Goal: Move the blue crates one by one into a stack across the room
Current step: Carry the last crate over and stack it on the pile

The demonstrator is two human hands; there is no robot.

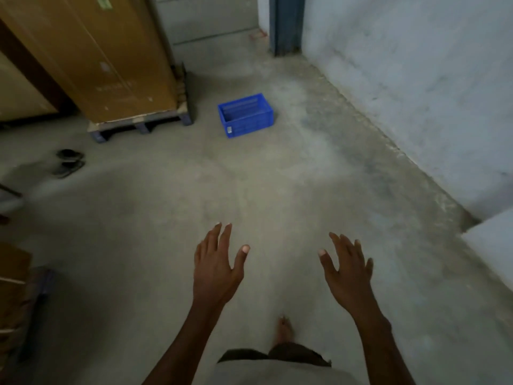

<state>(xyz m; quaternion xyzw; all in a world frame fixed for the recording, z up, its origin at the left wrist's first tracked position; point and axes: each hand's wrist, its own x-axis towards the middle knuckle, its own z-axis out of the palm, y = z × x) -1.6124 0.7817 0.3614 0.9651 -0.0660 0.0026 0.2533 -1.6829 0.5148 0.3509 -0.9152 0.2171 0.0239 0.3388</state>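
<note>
A single blue plastic crate (246, 115) sits upright on the grey concrete floor (249, 190), at about 12 o'clock from the person and well apart from both hands. Its open top faces up, its inside looks empty, and a small pale label shows low on its near-left corner.

The left hand (215, 269) is held out palm down at about 11 o'clock, fingers straight and the thumb spread wide, holding nothing. The right hand (345, 269) mirrors it at about 1 o'clock, fingers straight and slightly fanned, thumb out, also holding nothing. The two hands are apart, with bare floor between them. A bare foot (284, 330) shows below and between the forearms, at 6 o'clock.

At 10 o'clock from the crate stands a tall brown cardboard carton (91, 56) on a dark blue pallet (144, 126); the crate lies near the pallet's right corner but does not touch it. A pair of dark sandals (69, 162) lies on the floor at about 9 o'clock. A pale painted wall (416, 79) runs along the right side, from 1 to 3 o'clock, and a blue-grey door frame (286, 26) stands at its far end.
</note>
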